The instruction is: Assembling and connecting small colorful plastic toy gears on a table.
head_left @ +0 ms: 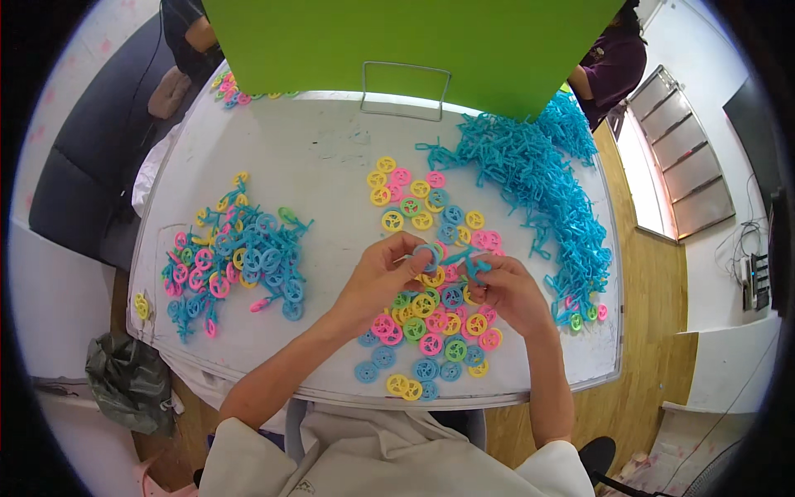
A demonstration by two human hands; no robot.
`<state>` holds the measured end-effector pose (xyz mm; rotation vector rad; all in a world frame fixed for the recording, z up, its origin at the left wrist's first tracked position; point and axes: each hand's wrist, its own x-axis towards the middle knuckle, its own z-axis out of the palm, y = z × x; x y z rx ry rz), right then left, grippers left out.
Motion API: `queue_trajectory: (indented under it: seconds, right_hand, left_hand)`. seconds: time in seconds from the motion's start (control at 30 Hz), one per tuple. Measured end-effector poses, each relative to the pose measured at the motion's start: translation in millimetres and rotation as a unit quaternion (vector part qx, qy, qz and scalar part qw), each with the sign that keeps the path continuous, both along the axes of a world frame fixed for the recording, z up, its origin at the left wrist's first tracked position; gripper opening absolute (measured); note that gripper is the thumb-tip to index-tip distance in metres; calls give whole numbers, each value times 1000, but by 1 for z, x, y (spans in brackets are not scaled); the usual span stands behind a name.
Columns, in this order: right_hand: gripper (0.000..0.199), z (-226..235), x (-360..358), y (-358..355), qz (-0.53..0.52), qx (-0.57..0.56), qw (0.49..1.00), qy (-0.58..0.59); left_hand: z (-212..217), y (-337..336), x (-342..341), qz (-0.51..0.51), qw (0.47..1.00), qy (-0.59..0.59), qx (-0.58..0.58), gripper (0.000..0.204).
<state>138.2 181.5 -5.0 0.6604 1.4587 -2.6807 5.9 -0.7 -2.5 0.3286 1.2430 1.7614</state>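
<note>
Two bare hands meet above the middle of the white bench [331, 149]. The left hand [377, 277] pinches a small blue plastic wheel-shaped ring [427, 255] between thumb and fingers, and the right hand [507, 291] grips a blue plastic branched stick piece [474, 267] just beside that ring; whether the two parts touch cannot be told.

Directly under and beyond the hands lies a loose scatter of yellow, pink, green and blue plastic wheels [431, 331], running down to near the bench's front edge, so little bare surface is left there. Open room lies between the left hand and a heap of assembled blue sticks with coloured wheels [236, 257] well to the left, and further out past the scatter. To the right of the right hand, a long bank of loose blue stick pieces [538, 182] closes off that side along the bench's right edge. At the far edge stands a bright green upright board [406, 41] with a wire frame [406, 91] at its foot. A dark crumpled bag [128, 381] sits on the floor at lower left.
</note>
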Motion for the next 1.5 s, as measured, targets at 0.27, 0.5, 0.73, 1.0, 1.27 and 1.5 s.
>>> queue_trajectory:
  seconds: [0.27, 0.5, 0.73, 1.0, 1.27, 1.5]
  right_hand:
    - [34, -1, -9, -25, -5, 195, 979, 54]
    - [24, -7, -13, -35, -6, 353, 935, 22]
    - [13, -8, -13, -41, -84, 331, 939, 44]
    - [14, 0, -15, -48, -63, 290, 955, 10]
    - [20, 9, -17, -53, -123, 239, 963, 18]
    - [24, 2, -14, -52, -92, 478, 872, 47]
  left_hand:
    - [-11, 2, 7, 18, 987, 157, -33, 17]
    - [-12, 6, 20, 37, 970, 236, -53, 16]
    - [-5, 6, 24, 75, 936, 338, -69, 12]
    - [-16, 5, 23, 132, 840, 520, -79, 20]
    - [11, 3, 17, 83, 963, 241, -83, 12]
    - [-5, 1, 13, 46, 962, 268, -30, 22]
